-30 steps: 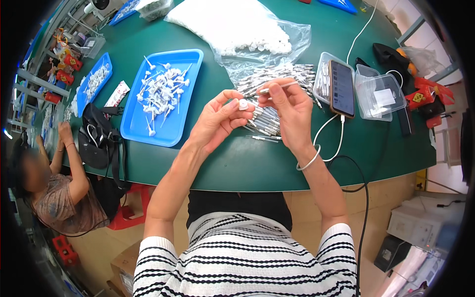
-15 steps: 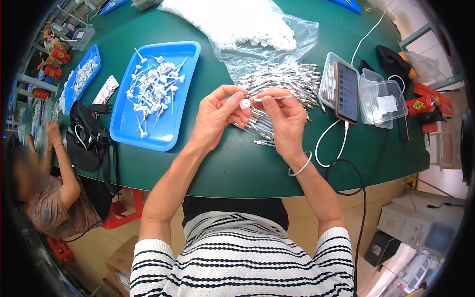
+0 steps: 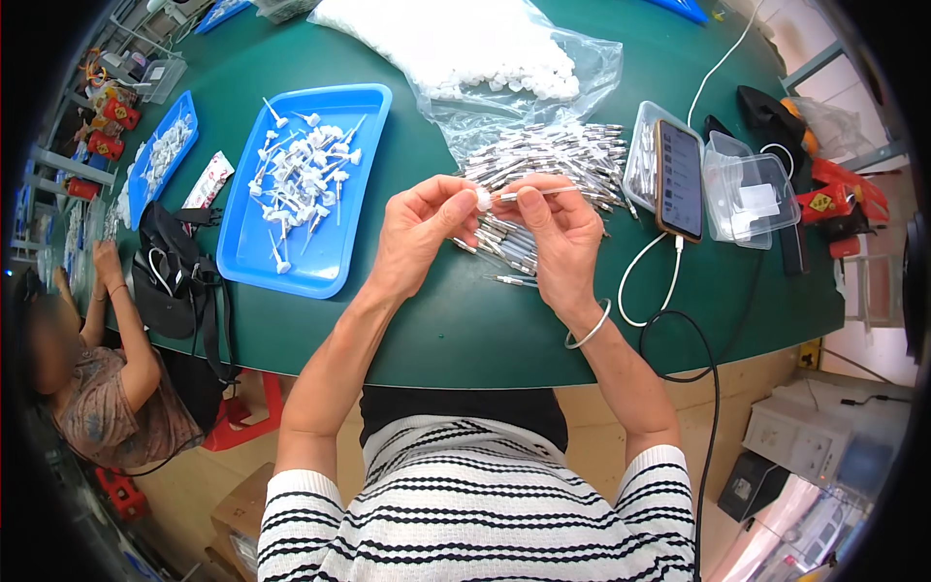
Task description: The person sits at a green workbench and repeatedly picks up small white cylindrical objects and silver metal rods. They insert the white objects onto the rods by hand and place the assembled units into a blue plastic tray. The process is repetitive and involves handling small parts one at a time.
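My left hand (image 3: 419,233) pinches a small white cap (image 3: 482,200) between thumb and fingertips. My right hand (image 3: 561,236) holds a thin silver metal pin (image 3: 539,193) by its shaft, its tip meeting the white cap. Both hands hover above a pile of the same silver pins (image 3: 553,160) lying on the green table (image 3: 465,320). To the left, a blue tray (image 3: 335,254) holds several finished pins with white caps. Behind the pile lies a clear plastic bag of white caps (image 3: 485,44).
A phone (image 3: 680,179) on a cable rests on a clear plastic box at the right, beside another clear box (image 3: 749,192). A black bag (image 3: 165,281) hangs at the table's left edge. A seated person (image 3: 92,378) works at far left near a second blue tray (image 3: 160,155).
My hands have kept close together over the pin pile; the pin tip and white cap have been brought together between my fingers. The view has shifted slightly.
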The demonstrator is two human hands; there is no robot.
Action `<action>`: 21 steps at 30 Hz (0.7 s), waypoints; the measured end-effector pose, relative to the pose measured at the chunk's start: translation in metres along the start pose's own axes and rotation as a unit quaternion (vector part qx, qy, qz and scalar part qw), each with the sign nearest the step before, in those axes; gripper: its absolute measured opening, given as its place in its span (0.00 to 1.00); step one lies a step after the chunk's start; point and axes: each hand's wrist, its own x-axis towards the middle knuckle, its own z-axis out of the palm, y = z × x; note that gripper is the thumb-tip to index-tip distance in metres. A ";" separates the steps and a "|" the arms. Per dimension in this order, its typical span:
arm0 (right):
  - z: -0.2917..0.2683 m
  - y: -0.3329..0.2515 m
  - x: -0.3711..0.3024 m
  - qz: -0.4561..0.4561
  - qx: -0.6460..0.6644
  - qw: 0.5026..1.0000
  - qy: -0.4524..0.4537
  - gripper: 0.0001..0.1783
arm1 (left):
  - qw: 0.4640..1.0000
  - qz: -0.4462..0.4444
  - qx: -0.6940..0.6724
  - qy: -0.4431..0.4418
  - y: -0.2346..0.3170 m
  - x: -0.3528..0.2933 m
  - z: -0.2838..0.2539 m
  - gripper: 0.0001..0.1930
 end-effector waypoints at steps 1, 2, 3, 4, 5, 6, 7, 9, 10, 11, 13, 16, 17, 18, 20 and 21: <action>0.000 -0.001 -0.001 0.011 0.006 1.000 0.000 0.08 | 1.000 0.006 0.004 0.008 0.000 0.000 0.000 0.12; 0.001 0.000 -0.001 0.011 0.010 1.000 -0.001 0.08 | 1.000 0.011 0.008 0.015 0.000 0.001 0.001 0.12; 0.001 0.001 -0.001 0.010 0.015 1.000 -0.001 0.08 | 1.000 0.017 0.012 0.023 0.002 0.001 0.003 0.12; 0.001 0.002 -0.001 0.010 0.019 1.000 -0.003 0.08 | 1.000 0.014 0.000 0.027 0.005 0.001 0.006 0.12; 0.001 0.002 -0.001 0.013 0.019 1.000 -0.003 0.08 | 0.999 0.012 -0.012 0.031 0.010 0.000 0.011 0.12; 0.002 0.001 -0.001 0.016 0.020 1.000 -0.002 0.08 | 0.999 0.009 -0.024 0.035 0.012 0.000 0.013 0.11; 0.002 0.001 -0.001 0.018 0.021 1.000 -0.003 0.08 | 0.999 0.007 -0.021 0.032 0.011 0.000 0.012 0.11; 0.002 0.003 -0.002 0.016 0.020 1.000 -0.003 0.08 | 1.000 0.004 -0.015 0.024 0.008 0.001 0.008 0.12; 0.001 0.003 -0.002 0.016 0.019 1.000 -0.003 0.08 | 0.999 -0.008 -0.030 0.027 0.008 0.001 0.006 0.12; 0.001 0.002 -0.002 0.015 0.009 1.000 -0.004 0.08 | 0.998 -0.020 -0.044 0.029 0.008 0.002 0.005 0.12; -0.001 -0.002 0.000 0.012 -0.010 1.000 -0.004 0.08 | 0.996 -0.048 -0.068 0.037 0.009 0.002 0.004 0.12; -0.002 -0.002 0.002 -0.007 -0.031 0.999 -0.005 0.07 | 0.991 -0.088 -0.092 0.042 0.009 0.003 0.005 0.12; -0.001 -0.002 0.001 -0.012 -0.029 0.999 -0.005 0.07 | 0.990 -0.095 -0.097 0.037 0.006 0.004 0.003 0.12; 0.001 0.000 0.000 -0.016 -0.028 0.999 -0.005 0.07 | 0.989 -0.103 -0.102 0.033 0.003 0.004 0.002 0.13; 0.002 0.002 -0.001 -0.025 -0.037 0.999 -0.002 0.07 | 0.992 -0.092 -0.074 0.036 0.000 0.003 0.002 0.13; 0.001 0.003 -0.001 -0.020 -0.039 0.999 0.001 0.07 | 0.994 -0.086 -0.060 0.038 -0.002 0.003 0.003 0.13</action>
